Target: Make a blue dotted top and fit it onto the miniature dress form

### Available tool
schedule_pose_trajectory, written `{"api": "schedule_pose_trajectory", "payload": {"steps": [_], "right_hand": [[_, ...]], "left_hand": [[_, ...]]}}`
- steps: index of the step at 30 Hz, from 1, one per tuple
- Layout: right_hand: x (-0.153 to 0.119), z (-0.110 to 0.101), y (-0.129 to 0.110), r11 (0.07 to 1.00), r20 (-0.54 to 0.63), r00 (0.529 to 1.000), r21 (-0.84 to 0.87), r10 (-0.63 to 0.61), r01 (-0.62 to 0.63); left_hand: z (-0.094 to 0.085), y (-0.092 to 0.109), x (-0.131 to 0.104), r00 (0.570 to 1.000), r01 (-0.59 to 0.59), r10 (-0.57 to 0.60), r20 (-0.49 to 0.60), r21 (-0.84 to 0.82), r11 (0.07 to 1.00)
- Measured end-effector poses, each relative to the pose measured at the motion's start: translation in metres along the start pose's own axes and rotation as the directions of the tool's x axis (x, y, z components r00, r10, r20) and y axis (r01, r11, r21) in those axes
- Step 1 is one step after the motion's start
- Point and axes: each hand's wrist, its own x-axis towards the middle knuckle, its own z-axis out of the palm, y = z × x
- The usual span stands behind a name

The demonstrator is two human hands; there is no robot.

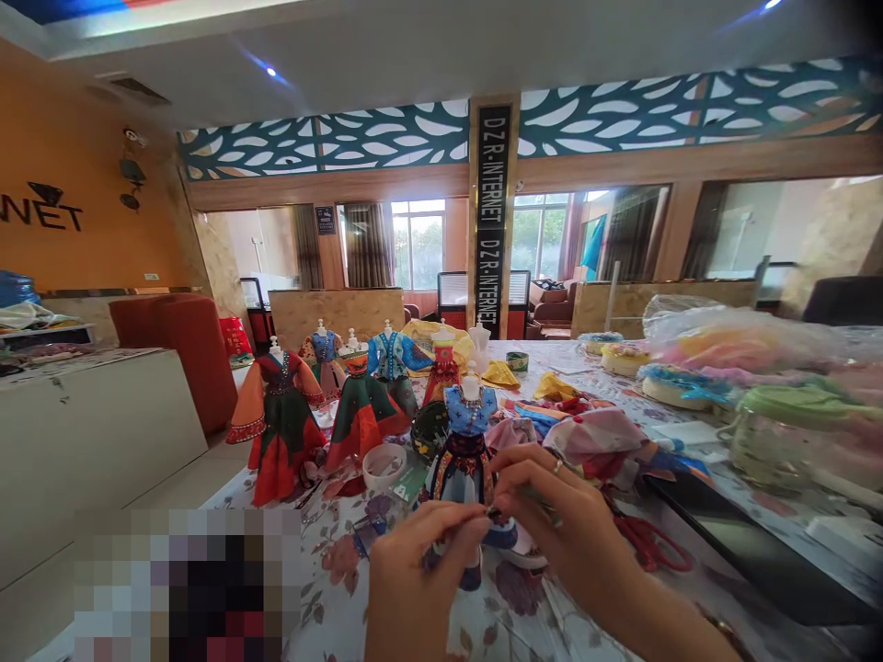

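My left hand (429, 542) and my right hand (556, 501) come together in front of a small dress form (470, 409). It wears a blue top and a dark, patterned skirt with light panels. The fingertips of both hands pinch at the same spot, near the front of the skirt. Something small and dark shows between them, too tiny to name. A ring sits on a finger of my right hand. The lower skirt is partly hidden behind my fingers. Beside the form stand a white tape roll (384, 466) and a dark round container (429, 430).
Several dressed miniature forms, one in a red and green gown (280, 423), stand at the left. Fabric pieces (597, 441) lie right of centre. Red-handled scissors (652, 542), a black phone (751, 542) and a green-lidded jar (773, 441) lie further right on the floral tablecloth (331, 607).
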Motion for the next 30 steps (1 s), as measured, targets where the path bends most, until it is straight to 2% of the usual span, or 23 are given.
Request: {"api": "schedule_pose_trajectory", "payload": {"steps": [3,5,8,11,13,18,24,30], "right_hand": [[0.015,-0.009,-0.003,0.999,-0.079,0.997,-0.045,-0.018,0.015],[0.026,-0.015,-0.006,0.995,-0.136,0.991,-0.101,-0.019,0.005],[0.039,-0.018,-0.009,0.980,-0.169,0.985,-0.198,-0.036,0.002],[0.048,-0.015,-0.010,0.968,-0.143,0.988,-0.252,-0.051,0.013],[0.052,-0.012,-0.009,0.966,-0.116,0.992,-0.256,-0.049,0.017],[0.058,-0.012,-0.005,0.967,-0.117,0.993,-0.249,0.019,-0.048],[0.059,-0.020,0.003,0.959,-0.203,0.976,-0.251,0.080,-0.130],[0.057,-0.022,0.009,0.966,-0.150,0.983,-0.221,0.103,-0.135]], "left_hand": [[-0.009,0.006,0.012,0.987,0.155,-0.158,-0.023,-0.094,0.983],[-0.011,0.007,0.022,0.975,0.203,-0.215,-0.050,-0.181,0.962],[-0.007,0.004,0.038,0.970,0.183,-0.211,-0.123,-0.202,0.962],[0.004,-0.001,0.054,0.977,0.053,-0.099,-0.189,-0.234,0.971],[0.011,-0.004,0.063,0.984,0.027,-0.079,-0.159,-0.306,0.952],[0.023,-0.004,0.073,0.984,0.134,-0.174,-0.045,-0.459,0.878],[0.025,-0.004,0.074,0.970,0.189,-0.239,-0.030,-0.522,0.831],[0.028,-0.005,0.073,0.963,0.209,-0.267,-0.026,-0.551,0.808]]}}
